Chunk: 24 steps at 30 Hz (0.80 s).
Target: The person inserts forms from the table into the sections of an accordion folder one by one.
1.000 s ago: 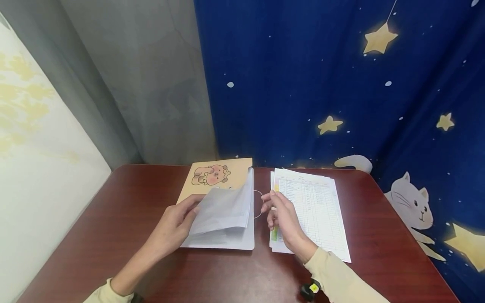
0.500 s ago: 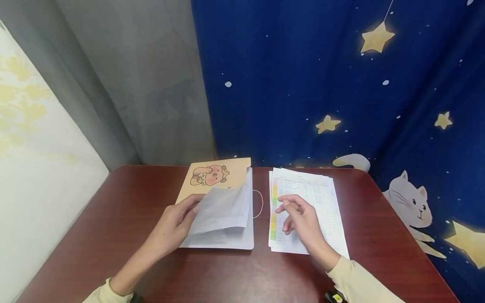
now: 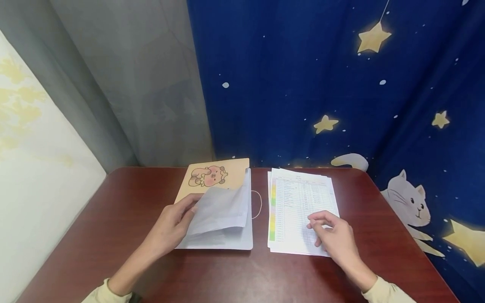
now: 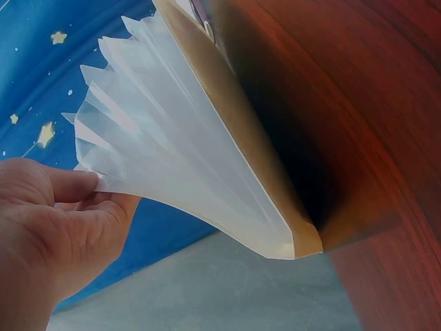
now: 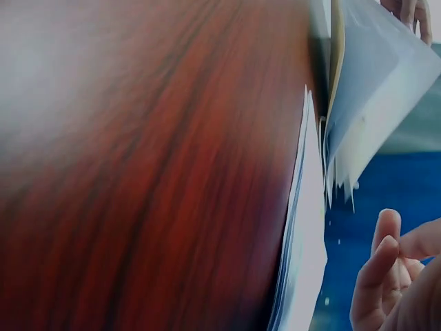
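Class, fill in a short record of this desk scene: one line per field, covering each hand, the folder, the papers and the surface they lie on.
Left hand: holds up a bunch of clear sleeves
Folder: lies open on the table, bear picture on its tan cover
Right hand: fingers loosely curled, over the near right corner of the papers
Papers: stack of printed tables, right of the folder
Table: dark red wood

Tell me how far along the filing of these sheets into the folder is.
Done: the folder lies open on the table, and the left hand holds several clear sleeves lifted. In hand: the right hand rests at the near right corner of the stack of printed sheets, none of them lifted yet. Left: apparently the whole stack; whether any sleeve already holds a sheet cannot be told.
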### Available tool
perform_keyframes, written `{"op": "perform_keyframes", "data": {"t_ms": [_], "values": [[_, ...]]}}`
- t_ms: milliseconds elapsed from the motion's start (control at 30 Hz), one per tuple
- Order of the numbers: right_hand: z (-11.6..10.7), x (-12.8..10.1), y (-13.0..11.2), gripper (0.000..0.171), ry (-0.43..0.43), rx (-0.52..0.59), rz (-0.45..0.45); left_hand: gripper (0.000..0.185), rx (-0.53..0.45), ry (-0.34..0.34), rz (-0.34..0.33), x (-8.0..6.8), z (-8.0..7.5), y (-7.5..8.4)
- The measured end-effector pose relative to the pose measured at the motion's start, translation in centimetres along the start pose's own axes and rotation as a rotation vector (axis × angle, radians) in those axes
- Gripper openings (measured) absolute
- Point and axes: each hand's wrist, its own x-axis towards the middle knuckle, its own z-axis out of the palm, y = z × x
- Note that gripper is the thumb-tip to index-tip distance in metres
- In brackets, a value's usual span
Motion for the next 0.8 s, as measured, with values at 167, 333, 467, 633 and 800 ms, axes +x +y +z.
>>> {"op": "perform_keyframes", "data": {"t_ms": [167, 333, 467, 633, 800], "values": [[-1.6, -0.3, 1.2, 0.020, 0.017, -0.174, 0.006, 0.037, -0.003, -0.010, -0.007, 0.1, 0.0, 0.0], [-2.8, -0.8, 2.7, 0.026, 0.021, -0.411, -0.075, 0.039, 0.010, -0.012, -0.007, 0.3, 0.1, -0.1], [-3.3, -1.0, 3.7, 0.040, 0.012, -0.538, -0.085, 0.039, 0.019, -0.018, -0.009, 0.6, 0.1, 0.0], [-3.8, -1.0, 4.4, 0.065, -0.018, -0.640, -0.045, 0.039, 0.019, -0.029, -0.019, 0.8, 0.1, 0.0], [-4.2, -0.9, 4.8, 0.091, -0.065, -0.718, -0.013, 0.039, 0.018, -0.028, -0.018, 0.9, 0.3, -0.1]]}}
